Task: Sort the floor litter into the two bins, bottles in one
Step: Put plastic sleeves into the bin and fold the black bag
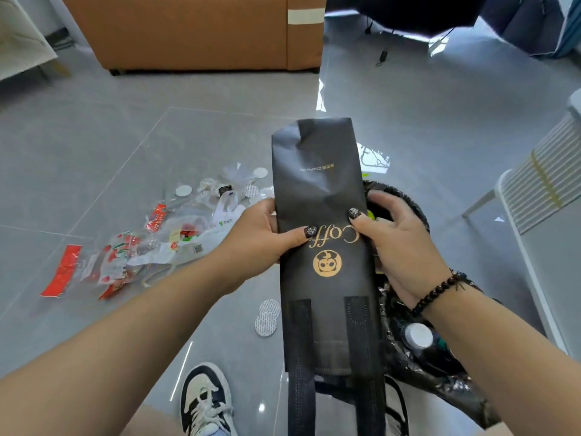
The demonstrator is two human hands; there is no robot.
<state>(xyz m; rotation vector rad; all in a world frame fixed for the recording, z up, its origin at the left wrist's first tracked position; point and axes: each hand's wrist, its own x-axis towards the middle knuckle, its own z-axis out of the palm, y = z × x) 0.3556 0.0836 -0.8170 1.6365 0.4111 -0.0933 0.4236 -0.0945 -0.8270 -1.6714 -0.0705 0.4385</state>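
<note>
sofa (188, 29): tan, standing on the grey floor at the far side
sneaker (206, 401): black and cream, white laces, at the bottom edge
slatted white panel (547, 180): at the right edge
cable (382, 56): black, lying beyond the sofa's end

Grey tiled floor (132, 146) bears a heap of plastic wrappers (151, 243), 2 white discs (267, 317), perhaps lids.

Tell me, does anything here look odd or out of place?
Yes. Wrappers and round white lids lie scattered on the floor. The black paper bag, held by both hands, is creased near its top.
</note>
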